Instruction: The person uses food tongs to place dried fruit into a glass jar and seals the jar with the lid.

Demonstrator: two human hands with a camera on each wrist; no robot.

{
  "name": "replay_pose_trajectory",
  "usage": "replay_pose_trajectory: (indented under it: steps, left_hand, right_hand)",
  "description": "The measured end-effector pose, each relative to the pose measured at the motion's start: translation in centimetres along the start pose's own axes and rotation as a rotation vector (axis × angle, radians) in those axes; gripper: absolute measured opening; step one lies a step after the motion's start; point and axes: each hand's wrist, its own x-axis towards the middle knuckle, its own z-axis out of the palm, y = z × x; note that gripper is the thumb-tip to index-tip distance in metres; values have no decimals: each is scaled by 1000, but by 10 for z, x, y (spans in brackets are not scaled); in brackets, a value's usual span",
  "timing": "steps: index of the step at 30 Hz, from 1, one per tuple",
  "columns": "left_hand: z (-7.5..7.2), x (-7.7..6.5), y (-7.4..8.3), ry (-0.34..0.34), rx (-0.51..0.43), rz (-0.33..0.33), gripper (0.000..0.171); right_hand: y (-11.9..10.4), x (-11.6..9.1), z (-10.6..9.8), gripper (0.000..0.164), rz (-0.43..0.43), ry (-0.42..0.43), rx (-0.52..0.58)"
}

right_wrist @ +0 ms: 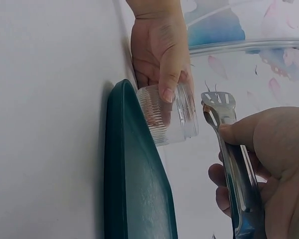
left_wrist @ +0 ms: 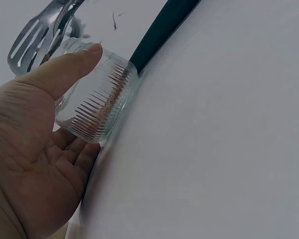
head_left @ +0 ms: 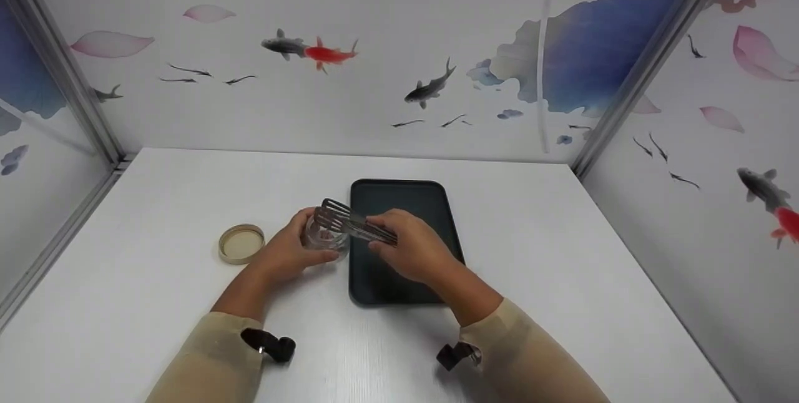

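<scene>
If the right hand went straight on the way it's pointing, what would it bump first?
Probably the glass jar: the metal tongs in the right hand point toward its open end. Depth is unclear, so they might pass just above it.

1. Your head camera looks forward and down from above the table, the farthest of the three, taking in both your forearms and the back wall.
2. Your left-wrist camera faces past your left hand, close to the glass jar; the table stands steeply tilted in view.
3. Your right-wrist camera looks along the tongs in your right hand, past the tray, towards your left hand.
4. You find glass jar, tongs and tray in all three views.
</scene>
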Motion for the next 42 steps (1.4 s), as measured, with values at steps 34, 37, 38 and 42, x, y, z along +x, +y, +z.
replay_pose_trajectory:
  steps: [34,37,38,42]
  left_hand:
    - [0,0,-1,9,-24,36,100]
    - [-1,-1,-1,7,-22,32,100]
    - [-1,-1,-1,6,-21,30,100]
    - [-1,0,-2,-3,-42,31,101]
  right_hand:
    - [36,-5,-9,70,170,97,46]
    - [47,-6,-15,70,185,111,32]
    - [51,-6,-16,70,189,114,29]
    - [66,-7,-24,70,201,113,25]
